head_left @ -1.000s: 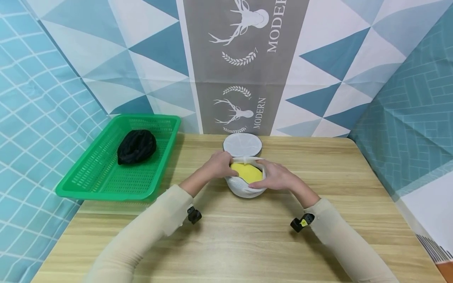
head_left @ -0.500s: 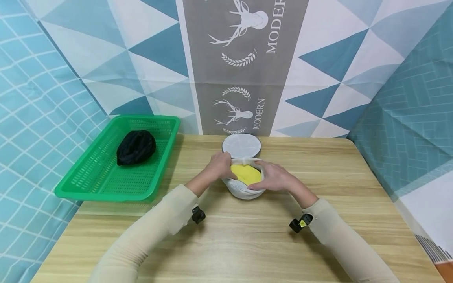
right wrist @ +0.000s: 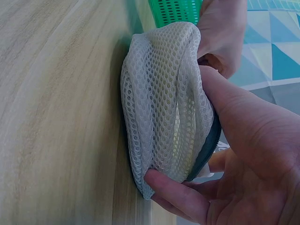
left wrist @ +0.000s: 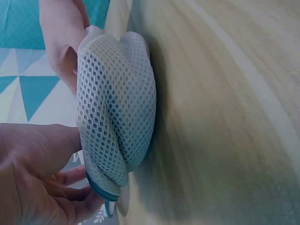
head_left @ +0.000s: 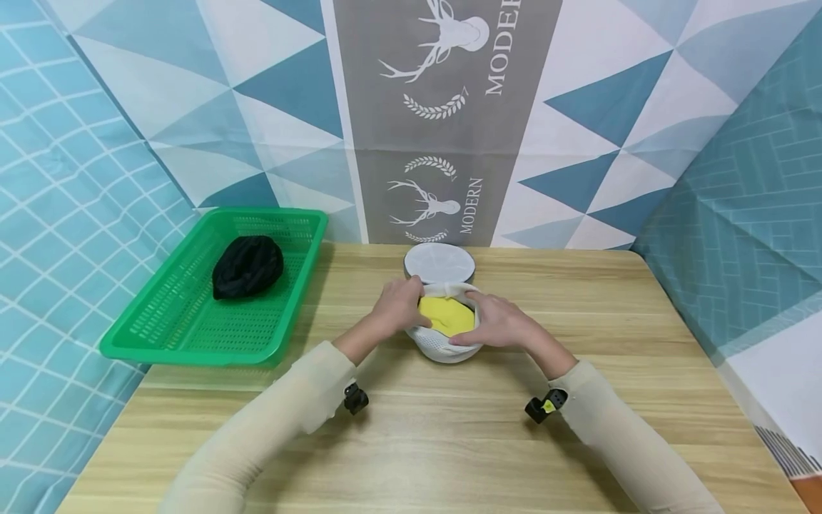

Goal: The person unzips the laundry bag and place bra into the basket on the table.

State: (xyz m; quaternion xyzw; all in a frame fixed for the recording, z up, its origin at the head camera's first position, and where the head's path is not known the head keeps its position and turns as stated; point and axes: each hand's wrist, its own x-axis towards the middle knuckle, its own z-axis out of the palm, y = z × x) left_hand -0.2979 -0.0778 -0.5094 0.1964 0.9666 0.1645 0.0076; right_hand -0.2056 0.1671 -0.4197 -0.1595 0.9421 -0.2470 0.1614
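Observation:
A round white mesh laundry bag [head_left: 443,348] with a dark zipper edge sits open on the wooden table. Inside it lies a yellow, padded-looking piece of fabric [head_left: 446,316]; its exact kind is hidden. The bag's round lid [head_left: 439,263] is folded back behind it. My left hand [head_left: 398,303] grips the left side of the rim, thumb at the yellow fabric. On the opposite side my right hand [head_left: 504,319] holds the rim, and in the right wrist view its fingers [right wrist: 176,193] press against the mesh [right wrist: 164,103]. The left wrist view shows the mesh wall [left wrist: 117,98] bulging and creased.
At the left stands a green plastic basket [head_left: 285,314] with a black fabric bundle [head_left: 247,267] in it. A patterned wall covering [head_left: 437,128] rises behind the wooden table [head_left: 443,442], with tiled sheets on both sides.
Both hands stay at the bag's rim with hardly any movement. The yellow fabric's surface has become slightly more dented near the left thumb.

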